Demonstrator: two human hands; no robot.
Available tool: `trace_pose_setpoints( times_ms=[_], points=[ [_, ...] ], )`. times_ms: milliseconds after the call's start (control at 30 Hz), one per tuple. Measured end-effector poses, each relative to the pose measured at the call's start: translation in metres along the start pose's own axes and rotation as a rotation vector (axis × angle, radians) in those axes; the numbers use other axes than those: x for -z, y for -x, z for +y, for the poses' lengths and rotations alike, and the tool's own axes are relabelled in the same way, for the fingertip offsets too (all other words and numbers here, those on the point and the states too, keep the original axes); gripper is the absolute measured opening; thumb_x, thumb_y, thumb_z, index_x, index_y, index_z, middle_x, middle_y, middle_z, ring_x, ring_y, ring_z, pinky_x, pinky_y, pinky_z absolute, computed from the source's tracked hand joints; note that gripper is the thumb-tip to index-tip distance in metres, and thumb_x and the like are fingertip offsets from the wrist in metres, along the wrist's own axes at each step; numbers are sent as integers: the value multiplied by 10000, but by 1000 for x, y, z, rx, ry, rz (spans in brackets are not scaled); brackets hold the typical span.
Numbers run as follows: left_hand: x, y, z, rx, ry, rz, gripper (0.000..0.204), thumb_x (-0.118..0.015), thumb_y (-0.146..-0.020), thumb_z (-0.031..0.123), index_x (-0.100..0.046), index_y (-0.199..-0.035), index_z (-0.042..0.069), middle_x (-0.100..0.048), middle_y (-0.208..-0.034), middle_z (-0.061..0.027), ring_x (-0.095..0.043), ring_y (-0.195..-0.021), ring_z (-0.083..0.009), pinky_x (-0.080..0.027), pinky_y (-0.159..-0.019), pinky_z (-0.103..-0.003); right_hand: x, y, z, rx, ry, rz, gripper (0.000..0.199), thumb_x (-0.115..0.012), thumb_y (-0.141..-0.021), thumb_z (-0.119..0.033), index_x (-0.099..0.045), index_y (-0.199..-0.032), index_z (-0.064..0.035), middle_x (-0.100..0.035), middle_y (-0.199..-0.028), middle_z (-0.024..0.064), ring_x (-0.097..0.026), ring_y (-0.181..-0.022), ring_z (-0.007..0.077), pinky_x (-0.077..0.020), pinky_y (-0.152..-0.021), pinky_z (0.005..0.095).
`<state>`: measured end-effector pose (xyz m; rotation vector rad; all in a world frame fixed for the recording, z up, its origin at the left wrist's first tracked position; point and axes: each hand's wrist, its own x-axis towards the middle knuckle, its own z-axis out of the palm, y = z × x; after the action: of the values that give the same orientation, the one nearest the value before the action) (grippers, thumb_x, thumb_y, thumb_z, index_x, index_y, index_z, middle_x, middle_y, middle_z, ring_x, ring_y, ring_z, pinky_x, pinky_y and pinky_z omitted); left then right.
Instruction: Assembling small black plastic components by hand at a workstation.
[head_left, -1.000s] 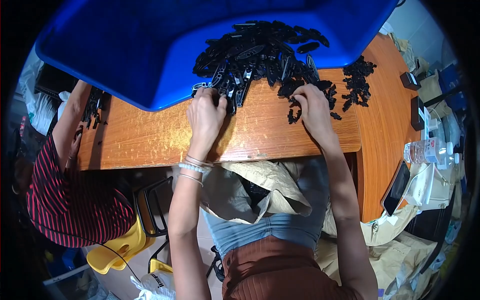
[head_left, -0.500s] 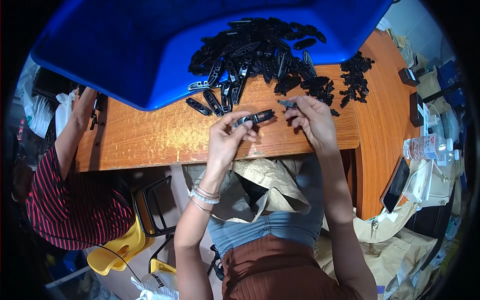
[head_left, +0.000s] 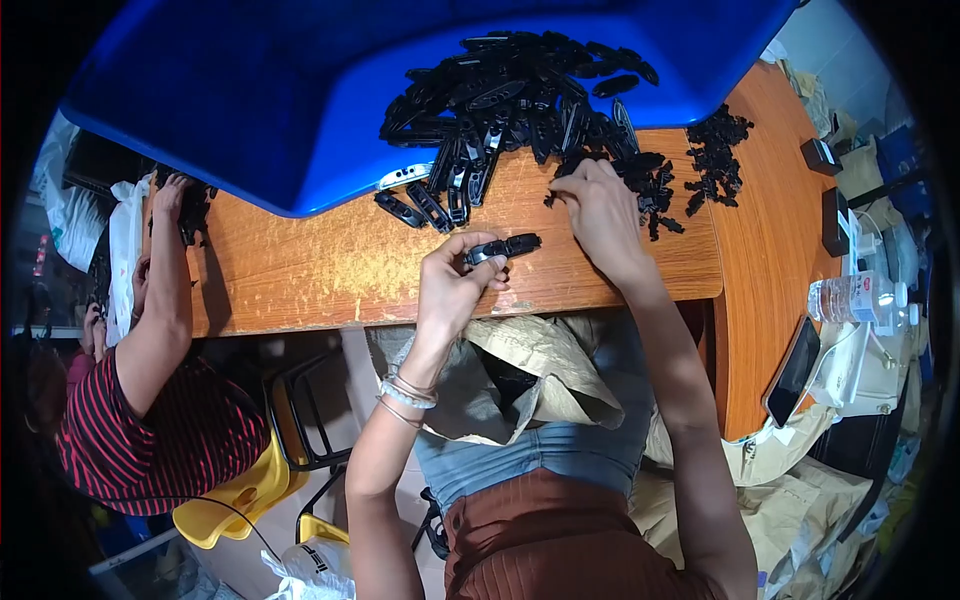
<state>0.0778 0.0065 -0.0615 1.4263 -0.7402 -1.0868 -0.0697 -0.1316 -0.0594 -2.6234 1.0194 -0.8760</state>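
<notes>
My left hand point(head_left: 447, 285) grips a long black plastic piece point(head_left: 521, 243) between thumb and fingers, just above the near part of the wooden table point(head_left: 310, 270). It has a shiny, slotted body, and its far end points right. My right hand point(head_left: 606, 215) is at the edge of a heap of small black clips point(head_left: 655, 188), fingers bent and drawn together. What lies between those fingertips is hidden. Beyond my left hand, several similar long black pieces point(head_left: 430, 207) lie on the table, spilling from a large pile point(head_left: 490, 95) in the tipped blue bin point(head_left: 225, 125).
More small black parts point(head_left: 716, 165) lie to the right. A phone point(head_left: 793, 370) and plastic bottle point(head_left: 850, 298) stand along the right side. Crumpled brown paper point(head_left: 560, 375) covers my lap. At left, a person in a striped top point(head_left: 165, 440) works beside a yellow chair point(head_left: 225, 500).
My right hand has moved up and away to the clip heap; the small part it held no longer shows. My left hand keeps its piece. The other person's arm has shifted right.
</notes>
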Motion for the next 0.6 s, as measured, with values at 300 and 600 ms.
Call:
trace_pose_setpoints(
  times_ms=[300,600],
  points=[
    [2,2,-2,-6,6,-11,227,-611,-821,-45,-559,-1040,-75,-635,-840,-99,-624,-697,-121,-544,-638,-232,-5,-13,2,115,46,-69,194,-685,-694,-35,-627,-877,-10,-498,-815,91,-492,-841,267,-408,-744,379],
    [4,16,5,-49,47,-30,234,-601,-829,-51,-555,-1057,-70,-634,-840,-97,-631,-714,-122,-551,-645,-231,20,24,-27,-317,-1072,-207,166,-516,-880,17,-566,-1037,37,-598,-847,75,-580,-760,106,-461,-677,235]
  ],
)
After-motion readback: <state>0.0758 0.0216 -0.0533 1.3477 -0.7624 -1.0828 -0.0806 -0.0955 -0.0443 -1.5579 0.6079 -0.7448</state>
